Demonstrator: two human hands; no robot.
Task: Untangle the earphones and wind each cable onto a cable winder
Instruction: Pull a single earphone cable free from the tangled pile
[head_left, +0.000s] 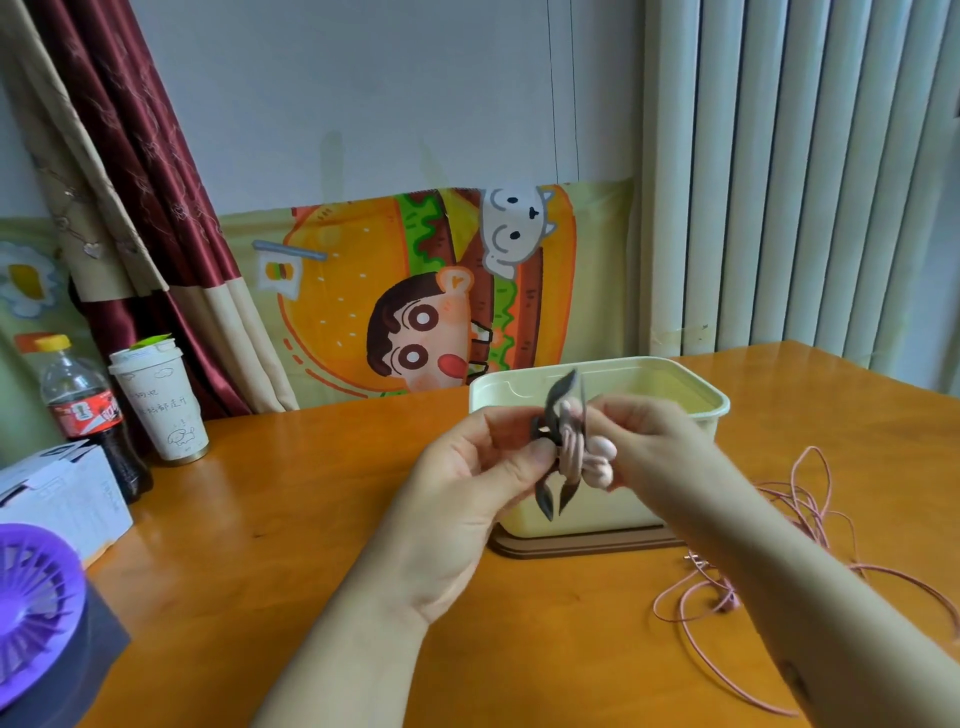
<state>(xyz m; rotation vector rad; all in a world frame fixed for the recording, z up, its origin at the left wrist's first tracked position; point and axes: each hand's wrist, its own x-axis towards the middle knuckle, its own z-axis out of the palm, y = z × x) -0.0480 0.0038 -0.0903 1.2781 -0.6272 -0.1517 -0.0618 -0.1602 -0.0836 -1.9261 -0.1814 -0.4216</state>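
While both hands hold it above the surface (311, 519), the dark grey cable winder (560, 402), pointed at its ends, carries wound pink cable (571, 452) and pale earbuds (604, 472); the left hand (483, 462) has a pinching grip on it, and the right hand (654, 441) curls round it.

No legible text (faint scrawl on cup (158, 410))

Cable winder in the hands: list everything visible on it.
The cable winder is dark grey and looks like soft rubber or plastic. It has pointed prongs, one sticking up and two pointing down. It is held roughly upright in the air in front of the cream box, slightly blurred. Pink cable is wrapped round its middle, with pale earbuds beside the wrap. The left hand pinches it from the left and the right hand holds its right side.
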